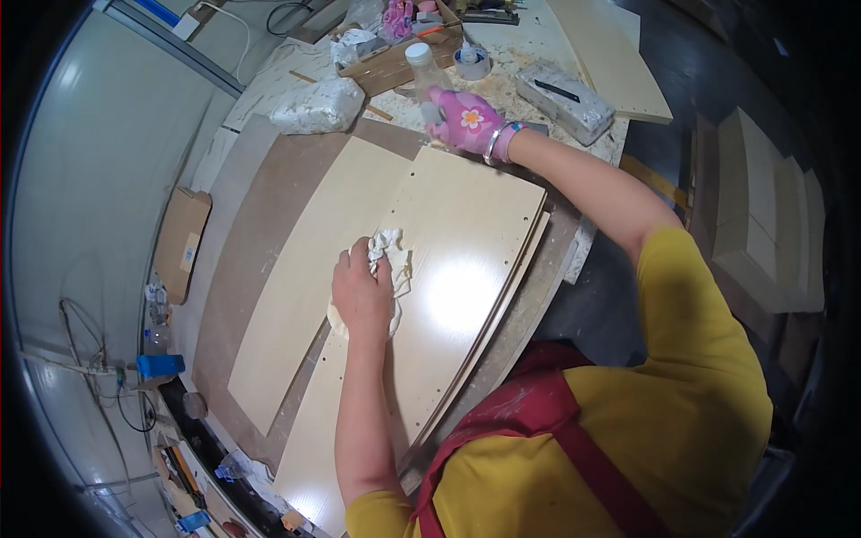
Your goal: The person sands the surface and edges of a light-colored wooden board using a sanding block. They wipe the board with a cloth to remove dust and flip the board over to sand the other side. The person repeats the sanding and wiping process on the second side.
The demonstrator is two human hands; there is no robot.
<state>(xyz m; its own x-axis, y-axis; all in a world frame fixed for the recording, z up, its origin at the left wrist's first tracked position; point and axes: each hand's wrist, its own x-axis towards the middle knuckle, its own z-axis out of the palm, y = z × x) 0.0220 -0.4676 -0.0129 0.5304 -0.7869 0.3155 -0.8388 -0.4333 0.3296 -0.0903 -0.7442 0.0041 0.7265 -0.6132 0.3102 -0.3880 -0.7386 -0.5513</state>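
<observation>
A pale wall (99,206) stands left, dark floor (677,58) right

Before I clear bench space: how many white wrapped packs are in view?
2: a white pack beside the cardboard box, and another pack right of the gloved right hand, under a black cutter. Others may be hidden.

Cloth (403,271) partly hidden by left fingers (360,255), hold of right fingers (439,95) unclear, apron (538,399) cropped below
</observation>
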